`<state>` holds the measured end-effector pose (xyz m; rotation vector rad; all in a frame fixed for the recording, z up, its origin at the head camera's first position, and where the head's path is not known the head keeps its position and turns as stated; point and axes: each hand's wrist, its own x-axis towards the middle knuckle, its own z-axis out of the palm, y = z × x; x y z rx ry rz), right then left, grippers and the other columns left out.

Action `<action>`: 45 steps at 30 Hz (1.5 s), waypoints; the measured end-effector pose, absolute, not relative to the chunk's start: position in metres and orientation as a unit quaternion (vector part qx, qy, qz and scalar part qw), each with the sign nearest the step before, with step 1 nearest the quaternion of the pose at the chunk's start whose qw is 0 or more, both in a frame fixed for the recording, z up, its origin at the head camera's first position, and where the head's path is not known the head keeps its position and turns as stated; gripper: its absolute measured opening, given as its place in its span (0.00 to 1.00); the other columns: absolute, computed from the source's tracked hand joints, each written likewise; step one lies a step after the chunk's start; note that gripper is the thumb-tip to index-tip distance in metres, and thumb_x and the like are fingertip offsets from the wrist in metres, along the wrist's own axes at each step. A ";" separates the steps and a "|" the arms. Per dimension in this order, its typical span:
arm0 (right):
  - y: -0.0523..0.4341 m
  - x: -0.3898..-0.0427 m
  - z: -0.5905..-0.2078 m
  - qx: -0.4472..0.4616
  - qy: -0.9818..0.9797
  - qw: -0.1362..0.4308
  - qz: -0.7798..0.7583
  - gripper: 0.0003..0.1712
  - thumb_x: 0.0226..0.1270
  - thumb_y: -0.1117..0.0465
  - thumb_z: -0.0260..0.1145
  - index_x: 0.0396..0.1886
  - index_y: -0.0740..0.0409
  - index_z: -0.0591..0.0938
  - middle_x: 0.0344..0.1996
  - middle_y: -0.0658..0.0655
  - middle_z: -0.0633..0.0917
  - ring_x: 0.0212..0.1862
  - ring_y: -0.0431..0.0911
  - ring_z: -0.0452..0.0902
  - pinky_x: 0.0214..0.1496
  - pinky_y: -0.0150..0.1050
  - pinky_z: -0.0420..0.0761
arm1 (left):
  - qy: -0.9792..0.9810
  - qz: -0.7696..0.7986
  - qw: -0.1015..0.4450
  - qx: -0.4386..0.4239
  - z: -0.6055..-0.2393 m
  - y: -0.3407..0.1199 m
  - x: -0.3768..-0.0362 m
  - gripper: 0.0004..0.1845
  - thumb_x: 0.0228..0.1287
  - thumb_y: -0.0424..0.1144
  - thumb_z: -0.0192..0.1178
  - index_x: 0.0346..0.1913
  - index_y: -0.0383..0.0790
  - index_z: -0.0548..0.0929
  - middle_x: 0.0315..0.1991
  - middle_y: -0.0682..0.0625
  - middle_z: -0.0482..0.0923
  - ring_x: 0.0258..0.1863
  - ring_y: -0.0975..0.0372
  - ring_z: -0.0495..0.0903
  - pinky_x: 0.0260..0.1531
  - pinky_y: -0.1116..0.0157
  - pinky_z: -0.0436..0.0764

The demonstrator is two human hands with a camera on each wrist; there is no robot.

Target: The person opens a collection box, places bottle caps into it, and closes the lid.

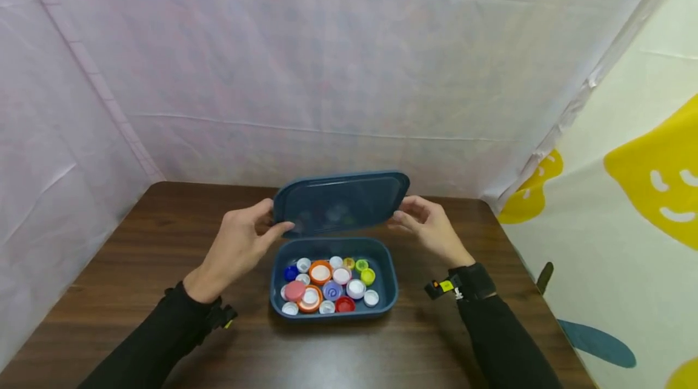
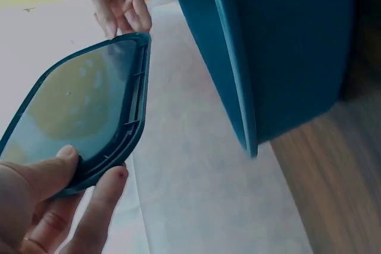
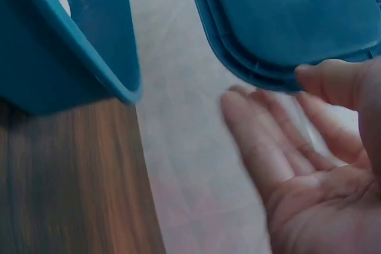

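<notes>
A dark blue plastic lid is held up and tilted above the back edge of a matching rectangular box. My left hand pinches the lid's left end, thumb on the near face and fingers behind. At the other end, my right hand holds the lid's corner; in the right wrist view the thumb lies on the rim, with the fingers beneath. Inside the box lie several plastic bottle caps in white, orange, red, pink, blue and yellow-green, including a red cap near the front wall.
The box stands on a dark brown wooden table. A white cloth hangs behind the table and along its left side. To the right hangs a cloth with yellow printed shapes.
</notes>
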<state>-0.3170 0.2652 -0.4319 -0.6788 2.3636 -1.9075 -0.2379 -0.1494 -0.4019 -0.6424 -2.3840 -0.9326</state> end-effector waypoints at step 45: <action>0.254 -0.285 -0.448 -0.154 0.825 0.136 -0.526 0.29 0.85 0.58 0.76 0.80 0.58 0.85 0.46 0.59 0.96 0.41 0.48 0.95 0.47 0.51 0.98 | -0.937 -0.325 0.051 -0.114 -0.437 -0.151 -0.207 0.21 0.77 0.37 0.78 0.65 0.30 0.90 0.52 0.37 0.90 0.38 0.61 0.88 0.36 0.61 0.91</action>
